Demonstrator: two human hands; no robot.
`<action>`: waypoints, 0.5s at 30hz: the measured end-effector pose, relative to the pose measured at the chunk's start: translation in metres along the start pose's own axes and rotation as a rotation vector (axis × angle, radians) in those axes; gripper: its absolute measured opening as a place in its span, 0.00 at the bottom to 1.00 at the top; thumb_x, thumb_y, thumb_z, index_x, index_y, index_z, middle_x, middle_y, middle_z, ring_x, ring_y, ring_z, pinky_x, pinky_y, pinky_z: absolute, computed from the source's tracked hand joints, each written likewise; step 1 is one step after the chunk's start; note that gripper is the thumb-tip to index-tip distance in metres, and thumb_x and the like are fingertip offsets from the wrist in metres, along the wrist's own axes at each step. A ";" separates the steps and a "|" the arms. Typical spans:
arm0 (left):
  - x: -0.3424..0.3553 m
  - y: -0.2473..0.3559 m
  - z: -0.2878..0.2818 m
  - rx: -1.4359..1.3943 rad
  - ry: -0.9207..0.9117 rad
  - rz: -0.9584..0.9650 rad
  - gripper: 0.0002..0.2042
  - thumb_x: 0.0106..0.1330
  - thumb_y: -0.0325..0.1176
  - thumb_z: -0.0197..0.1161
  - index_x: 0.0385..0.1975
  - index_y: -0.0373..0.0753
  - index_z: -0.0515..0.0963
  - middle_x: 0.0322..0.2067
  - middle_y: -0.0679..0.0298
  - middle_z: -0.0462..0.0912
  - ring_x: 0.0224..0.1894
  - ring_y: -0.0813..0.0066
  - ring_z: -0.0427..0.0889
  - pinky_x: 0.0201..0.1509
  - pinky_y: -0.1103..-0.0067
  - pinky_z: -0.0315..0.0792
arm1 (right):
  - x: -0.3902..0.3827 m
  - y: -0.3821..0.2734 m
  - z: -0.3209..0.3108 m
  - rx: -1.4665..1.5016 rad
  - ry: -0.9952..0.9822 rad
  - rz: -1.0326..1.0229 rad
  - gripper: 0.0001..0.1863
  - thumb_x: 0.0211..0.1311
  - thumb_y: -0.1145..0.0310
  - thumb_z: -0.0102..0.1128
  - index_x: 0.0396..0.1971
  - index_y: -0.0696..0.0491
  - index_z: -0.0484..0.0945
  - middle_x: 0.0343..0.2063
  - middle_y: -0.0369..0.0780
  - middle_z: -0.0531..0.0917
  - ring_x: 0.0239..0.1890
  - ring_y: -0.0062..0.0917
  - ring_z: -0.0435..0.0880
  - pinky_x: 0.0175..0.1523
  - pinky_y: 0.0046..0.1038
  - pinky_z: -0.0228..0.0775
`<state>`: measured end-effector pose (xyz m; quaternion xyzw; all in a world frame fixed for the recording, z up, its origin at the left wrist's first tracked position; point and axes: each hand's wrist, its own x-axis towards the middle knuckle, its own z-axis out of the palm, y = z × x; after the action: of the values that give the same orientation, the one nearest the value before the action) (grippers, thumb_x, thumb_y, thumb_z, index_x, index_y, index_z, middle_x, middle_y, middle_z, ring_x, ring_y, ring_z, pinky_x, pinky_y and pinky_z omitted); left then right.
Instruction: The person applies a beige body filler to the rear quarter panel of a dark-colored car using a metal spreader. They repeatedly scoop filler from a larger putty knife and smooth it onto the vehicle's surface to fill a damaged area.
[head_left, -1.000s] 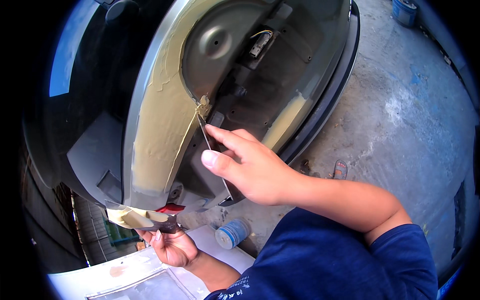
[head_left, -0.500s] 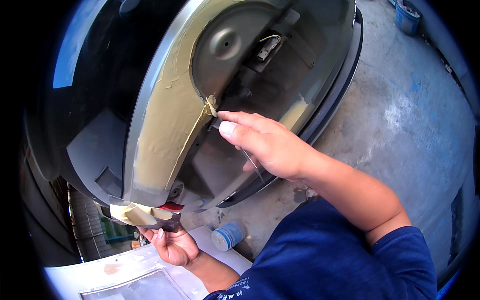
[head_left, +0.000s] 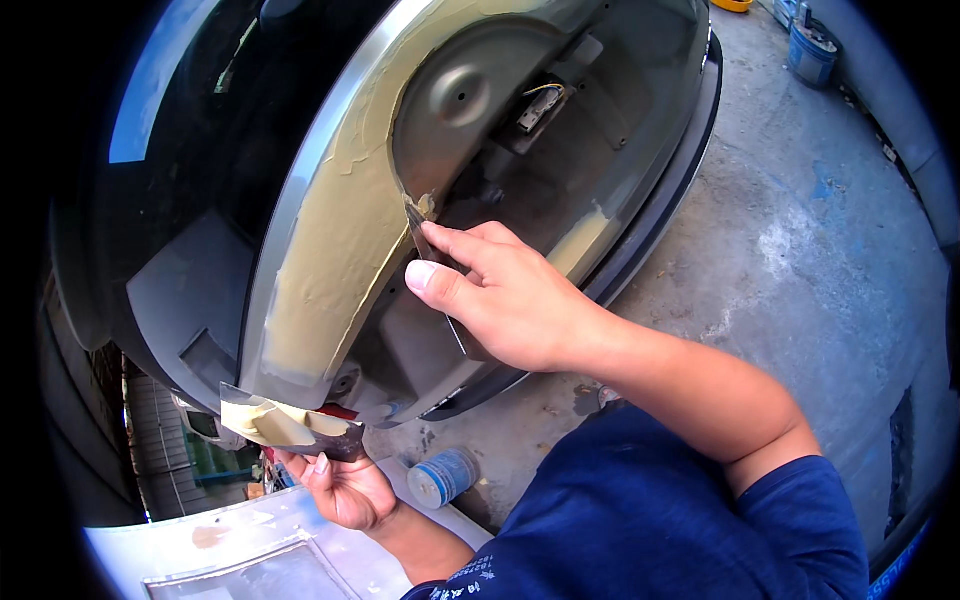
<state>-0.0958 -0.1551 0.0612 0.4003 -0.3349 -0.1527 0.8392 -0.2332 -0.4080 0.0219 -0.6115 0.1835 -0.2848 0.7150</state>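
My right hand (head_left: 510, 300) grips a thin dark putty scraper (head_left: 462, 340), fingers along one face and thumb on the other. The scraper's tip touches the edge of cream putty (head_left: 325, 235) spread over a curved car body panel (head_left: 265, 365). A small lump of putty (head_left: 427, 205) clings at the edge beside that tip. Lower left, my left hand (head_left: 350, 492) holds up a flat dark putty plate (head_left: 338, 440), its top bearing a smear of cream putty. The fingers beneath the plate are partly hidden.
Right of the putty is a dark recess with a small wired fitting (head_left: 542, 108). The bumper (head_left: 655, 230) curves along its right. A blue-and-white can (head_left: 443, 478) is on the floor near a white panel (head_left: 240, 535). A blue bucket (head_left: 812, 55) stands far right.
My right hand has turned and moved slightly left, and the scraper's tip now lies against the putty edge. The lump there looks smaller. My left hand stays nearly still with the plate.
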 end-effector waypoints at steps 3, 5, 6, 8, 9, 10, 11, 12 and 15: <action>0.000 0.001 0.000 -0.006 0.013 0.007 0.29 0.60 0.16 0.43 0.66 0.36 0.60 0.66 0.51 0.60 0.68 0.54 0.61 0.67 0.50 0.61 | -0.007 0.000 -0.005 0.011 -0.014 0.027 0.38 0.64 0.44 0.49 0.61 0.62 0.66 0.52 0.55 0.71 0.55 0.42 0.73 0.62 0.31 0.63; -0.001 0.000 -0.001 -0.012 0.005 0.001 0.29 0.60 0.16 0.44 0.65 0.35 0.60 0.66 0.51 0.60 0.68 0.54 0.61 0.67 0.50 0.61 | -0.010 0.001 -0.008 0.043 -0.014 0.047 0.37 0.64 0.44 0.49 0.61 0.61 0.66 0.52 0.54 0.71 0.55 0.42 0.73 0.62 0.31 0.63; 0.000 0.000 0.000 -0.013 -0.003 -0.005 0.29 0.60 0.16 0.44 0.65 0.35 0.60 0.66 0.51 0.60 0.67 0.54 0.61 0.67 0.50 0.61 | -0.007 0.003 -0.009 0.012 -0.008 0.040 0.37 0.64 0.44 0.49 0.61 0.61 0.67 0.52 0.54 0.71 0.55 0.41 0.73 0.62 0.31 0.63; -0.001 -0.001 0.001 -0.011 -0.033 -0.023 0.29 0.59 0.16 0.44 0.65 0.35 0.61 0.66 0.51 0.61 0.67 0.54 0.62 0.67 0.50 0.62 | 0.000 0.006 -0.011 -0.050 0.002 0.024 0.37 0.65 0.44 0.49 0.61 0.61 0.67 0.51 0.54 0.71 0.55 0.41 0.74 0.61 0.31 0.63; 0.000 -0.002 0.004 -0.010 -0.060 -0.037 0.29 0.59 0.16 0.44 0.65 0.35 0.61 0.65 0.51 0.61 0.67 0.55 0.62 0.67 0.51 0.62 | 0.000 0.006 -0.010 -0.029 -0.004 0.026 0.37 0.65 0.44 0.49 0.61 0.61 0.67 0.51 0.54 0.71 0.55 0.41 0.74 0.61 0.31 0.63; 0.000 -0.003 0.007 -0.009 -0.086 -0.050 0.29 0.59 0.16 0.44 0.64 0.35 0.61 0.65 0.51 0.61 0.67 0.55 0.62 0.66 0.51 0.62 | -0.001 0.004 -0.007 -0.007 -0.010 0.027 0.36 0.65 0.45 0.49 0.61 0.61 0.67 0.51 0.54 0.71 0.55 0.41 0.73 0.61 0.32 0.63; 0.000 -0.004 0.011 0.001 -0.061 -0.054 0.29 0.59 0.16 0.44 0.65 0.35 0.60 0.65 0.51 0.62 0.67 0.55 0.63 0.66 0.51 0.63 | -0.003 0.003 -0.006 0.014 -0.015 0.029 0.36 0.65 0.45 0.49 0.61 0.60 0.67 0.51 0.54 0.71 0.55 0.41 0.73 0.61 0.32 0.64; -0.001 -0.005 0.013 0.011 -0.032 -0.055 0.30 0.59 0.16 0.44 0.65 0.35 0.59 0.65 0.51 0.62 0.66 0.55 0.63 0.66 0.51 0.63 | -0.006 0.003 -0.008 0.007 -0.022 0.012 0.35 0.64 0.47 0.51 0.62 0.59 0.67 0.51 0.52 0.71 0.54 0.38 0.73 0.59 0.32 0.65; -0.006 -0.010 0.022 0.009 -0.038 -0.145 0.31 0.58 0.16 0.45 0.66 0.35 0.57 0.65 0.51 0.63 0.66 0.55 0.63 0.65 0.52 0.64 | -0.022 0.007 -0.014 0.066 -0.083 -0.073 0.34 0.64 0.49 0.53 0.62 0.58 0.67 0.52 0.48 0.70 0.52 0.32 0.73 0.57 0.29 0.66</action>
<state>-0.1149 -0.1711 0.0607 0.4244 -0.3216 -0.2192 0.8176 -0.2574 -0.4038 0.0102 -0.6051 0.1219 -0.2910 0.7310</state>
